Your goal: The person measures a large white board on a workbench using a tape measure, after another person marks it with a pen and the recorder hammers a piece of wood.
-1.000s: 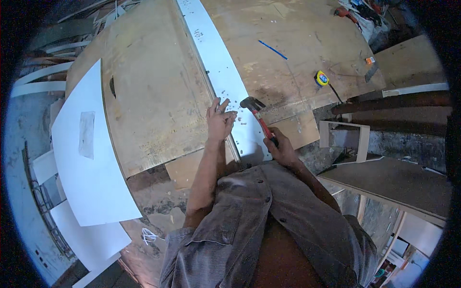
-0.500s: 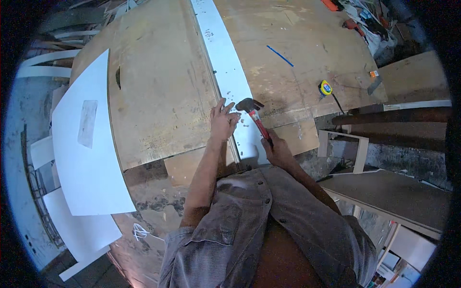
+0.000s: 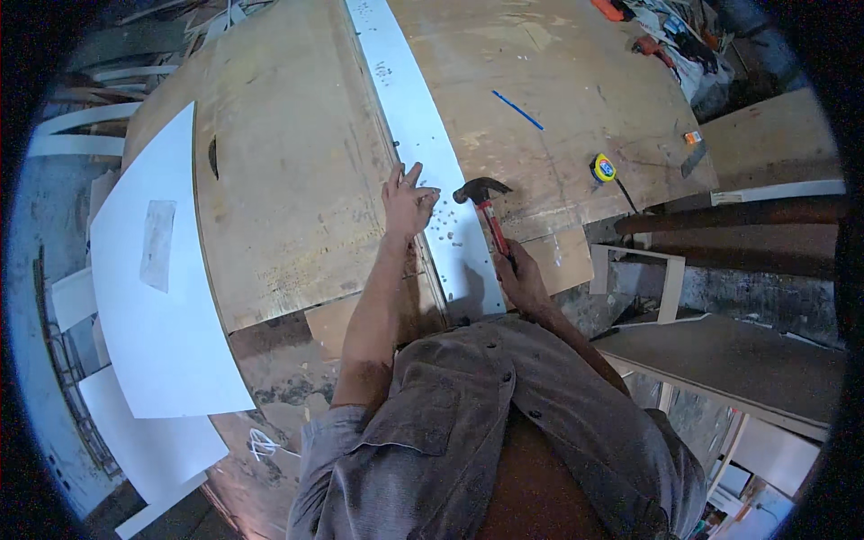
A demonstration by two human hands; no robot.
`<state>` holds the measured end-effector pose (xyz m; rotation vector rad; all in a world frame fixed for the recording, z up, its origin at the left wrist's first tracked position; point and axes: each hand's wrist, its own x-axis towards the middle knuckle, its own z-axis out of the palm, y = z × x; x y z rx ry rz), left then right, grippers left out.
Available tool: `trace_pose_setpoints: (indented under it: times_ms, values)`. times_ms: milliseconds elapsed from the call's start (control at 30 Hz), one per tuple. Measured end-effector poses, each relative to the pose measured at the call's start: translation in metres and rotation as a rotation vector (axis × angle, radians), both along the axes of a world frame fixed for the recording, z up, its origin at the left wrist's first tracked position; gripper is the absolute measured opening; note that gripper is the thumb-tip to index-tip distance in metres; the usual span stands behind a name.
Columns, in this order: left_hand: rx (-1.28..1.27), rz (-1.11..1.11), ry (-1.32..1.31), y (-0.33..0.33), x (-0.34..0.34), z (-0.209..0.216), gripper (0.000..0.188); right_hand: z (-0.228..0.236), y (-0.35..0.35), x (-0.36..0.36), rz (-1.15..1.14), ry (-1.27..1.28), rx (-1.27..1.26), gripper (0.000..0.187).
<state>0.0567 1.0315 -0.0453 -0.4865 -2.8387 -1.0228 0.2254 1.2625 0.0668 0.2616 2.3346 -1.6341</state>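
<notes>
A long white strip runs away from me over the wooden worktop, with small dark bits, perhaps nails, scattered on it. My left hand is over the strip's left edge. Its thumb and forefinger come together in a pinch, while other fingers stick out; whatever is between the tips is too small to make out. In my right hand, closed round the red handle, is a claw hammer. The hammer's dark head hangs over the strip's right edge, a little right of my left fingertips and apart from them.
A large white panel lies on the left. On the right of the worktop are a blue stick, a yellow tape measure and a small orange box. Tools and bags crowd the far right corner.
My left hand has drawn left, and its thumb and forefinger have come into a pinch. The hammer's head has moved right, away from the left fingers. The whole view has shifted slightly.
</notes>
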Motion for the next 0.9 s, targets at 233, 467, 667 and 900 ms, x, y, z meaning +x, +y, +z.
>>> trace_pose_setpoints:
  times_ms: [233,467,667,900]
  values:
    - [-0.024,-0.108,-0.078,-0.013,0.002,0.010,0.016,-0.012,-0.005,-0.006,-0.022,0.053,0.029,0.031]
    - [-0.014,-0.147,-0.072,-0.016,0.043,0.014,0.018,-0.002,-0.003,0.007,-0.018,-0.097,0.030,0.035]
    - [-0.013,-0.126,-0.084,-0.013,0.048,0.011,0.015,-0.001,-0.006,0.008,0.021,-0.108,0.072,0.038]
    - [-0.020,-0.164,-0.053,-0.017,0.048,0.012,0.015,0.039,-0.006,0.003,0.109,0.104,0.192,0.036]
